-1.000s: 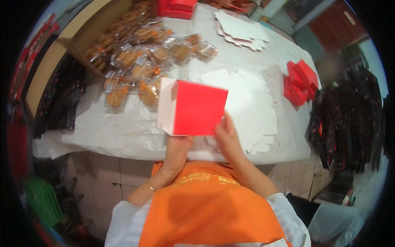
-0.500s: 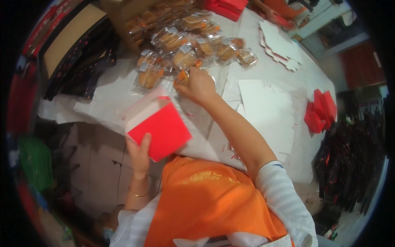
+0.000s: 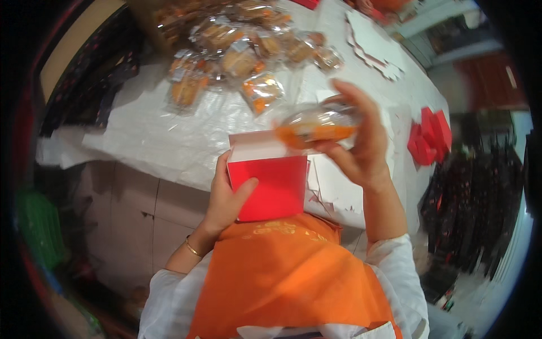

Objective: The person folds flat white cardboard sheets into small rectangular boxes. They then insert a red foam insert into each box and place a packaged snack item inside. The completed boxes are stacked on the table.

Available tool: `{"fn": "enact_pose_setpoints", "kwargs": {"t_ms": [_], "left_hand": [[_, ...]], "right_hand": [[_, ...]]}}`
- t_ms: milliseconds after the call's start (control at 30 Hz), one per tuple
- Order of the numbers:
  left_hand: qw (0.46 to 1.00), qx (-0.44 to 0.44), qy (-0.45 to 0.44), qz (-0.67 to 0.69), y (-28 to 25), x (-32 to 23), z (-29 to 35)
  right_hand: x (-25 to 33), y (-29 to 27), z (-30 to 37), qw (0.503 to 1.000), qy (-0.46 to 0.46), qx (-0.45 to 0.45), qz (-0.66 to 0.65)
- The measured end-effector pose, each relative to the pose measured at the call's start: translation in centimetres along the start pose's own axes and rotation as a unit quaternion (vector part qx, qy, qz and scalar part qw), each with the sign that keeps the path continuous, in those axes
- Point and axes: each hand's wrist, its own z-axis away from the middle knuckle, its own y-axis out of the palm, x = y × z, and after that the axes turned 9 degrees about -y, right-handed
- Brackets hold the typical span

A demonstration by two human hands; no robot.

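Observation:
A red box (image 3: 270,189) with a pale inside is upright before my apron, its top open. My left hand (image 3: 228,192) grips its left side, thumb across the front face. Just above the box's right edge, my right hand (image 3: 364,135) pinches a clear plastic pack of baked snacks (image 3: 316,127) with an orange label; it is somewhat blurred. Whether anything lies inside the box cannot be seen. More wrapped packs (image 3: 240,59) are heaped on the table beyond, and a single pack (image 3: 262,91) lies at the heap's near edge.
A white plastic-covered table (image 3: 152,127) spreads ahead. Flat white card sheets (image 3: 372,42) are stacked at the far right, and folded red boxes (image 3: 430,137) lie at the right edge. Dark patterned bags (image 3: 101,79) stand at the left. Another person's hand (image 3: 366,5) shows at the top.
My right hand has left the heap and come nearer and to the right, lifting a pack. My left hand has brought the red box rightward and turned it more upright.

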Motion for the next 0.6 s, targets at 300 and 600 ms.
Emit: {"fn": "enact_pose_setpoints", "kwargs": {"t_ms": [300, 600], "left_hand": [[0.995, 0.097, -0.009, -0.028, 3.8, 0.2, 0.5], [0.976, 0.137, 0.081, -0.146, 3.6, 0.7, 0.8]], "right_hand": [[3.0, -1.7, 0.9, 0.969, 0.042, 0.24, 0.039], [2.8, -2.5, 1.5, 0.957, 0.116, 0.265, 0.01]]}}
